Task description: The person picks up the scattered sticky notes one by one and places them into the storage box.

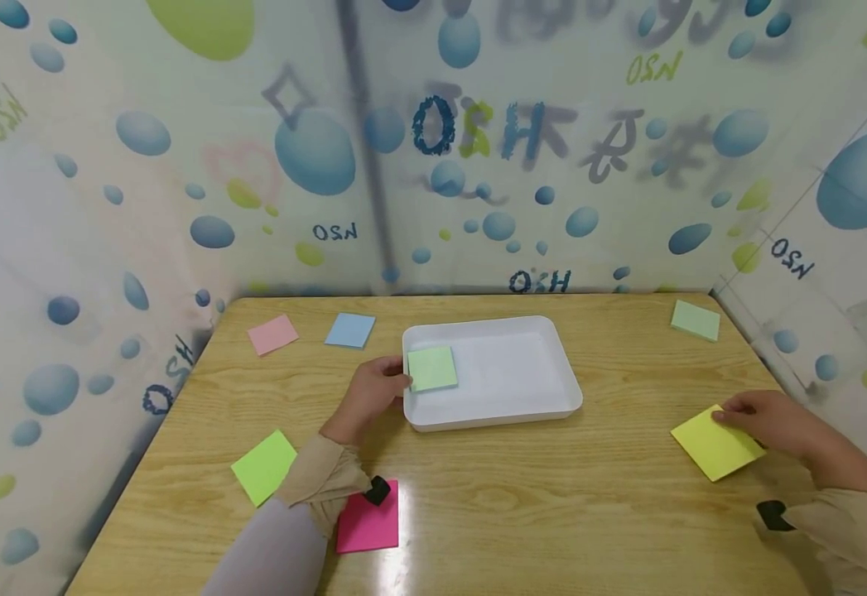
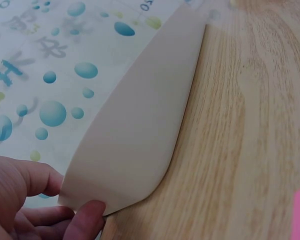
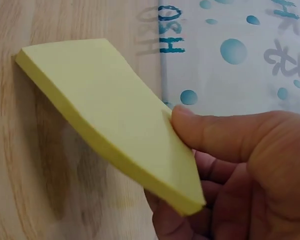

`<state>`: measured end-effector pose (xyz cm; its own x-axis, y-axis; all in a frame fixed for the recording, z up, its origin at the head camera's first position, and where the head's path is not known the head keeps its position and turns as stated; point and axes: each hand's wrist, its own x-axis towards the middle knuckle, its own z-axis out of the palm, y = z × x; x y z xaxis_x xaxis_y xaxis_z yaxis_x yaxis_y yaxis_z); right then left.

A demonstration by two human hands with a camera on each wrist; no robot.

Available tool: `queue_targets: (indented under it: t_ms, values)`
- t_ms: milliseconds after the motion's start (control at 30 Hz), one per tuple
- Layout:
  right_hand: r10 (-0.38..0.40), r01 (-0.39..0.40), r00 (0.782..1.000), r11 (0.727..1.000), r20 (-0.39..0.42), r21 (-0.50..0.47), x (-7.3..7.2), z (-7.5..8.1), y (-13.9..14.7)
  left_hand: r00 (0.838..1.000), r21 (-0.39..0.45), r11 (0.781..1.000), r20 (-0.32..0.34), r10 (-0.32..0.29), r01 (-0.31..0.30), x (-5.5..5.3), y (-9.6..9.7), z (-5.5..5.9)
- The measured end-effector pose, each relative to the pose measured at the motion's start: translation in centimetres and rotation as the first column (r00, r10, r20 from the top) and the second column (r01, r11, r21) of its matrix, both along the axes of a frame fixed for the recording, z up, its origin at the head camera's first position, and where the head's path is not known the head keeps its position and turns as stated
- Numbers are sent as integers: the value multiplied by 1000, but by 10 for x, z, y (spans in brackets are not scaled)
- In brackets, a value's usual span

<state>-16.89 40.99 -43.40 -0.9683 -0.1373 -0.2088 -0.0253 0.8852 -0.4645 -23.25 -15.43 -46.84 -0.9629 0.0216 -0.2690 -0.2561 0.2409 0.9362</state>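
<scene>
My left hand [image 1: 373, 391] grips the left edge of a white rectangular tray [image 1: 508, 364]. In the left wrist view, the thumb and fingers pinch the corner of the tray's side wall. A pale green sticky note pad [image 1: 433, 369] lies inside the tray at its left end, close to those fingers. Over at the right of the table, my right hand [image 1: 768, 420] pinches a yellow sticky note pad [image 1: 715, 445] by one corner. The right wrist view has the thumb on top of the yellow pad [image 3: 105, 115] and the fingers underneath, with the pad tilted above the wood.
Pink [image 1: 273, 334] and blue [image 1: 350, 329] pads lie at the back left. Another pale green pad [image 1: 696, 320] is at the back right. A bright green pad [image 1: 263, 466] and a magenta pad [image 1: 369, 526] lie near the left forearm. A patterned curtain [image 1: 478, 199] rises behind the table.
</scene>
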Motion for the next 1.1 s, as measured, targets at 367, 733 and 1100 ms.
queue_targets:
  t_ms: [367,733,1100]
  values:
    - [-43,74,989,973,144,-219,-10,11,-17,1000,6,1000,-5,-2,2,1,-1,-2]
    - [-39,72,992,954,117,-291,-27,17,-35,1000,-5,1000,1,-2,2,-2,-1,-3]
    - [9,40,994,896,108,-442,-48,24,-70,1000,-14,1000,-1,10,-10,-1,0,-3]
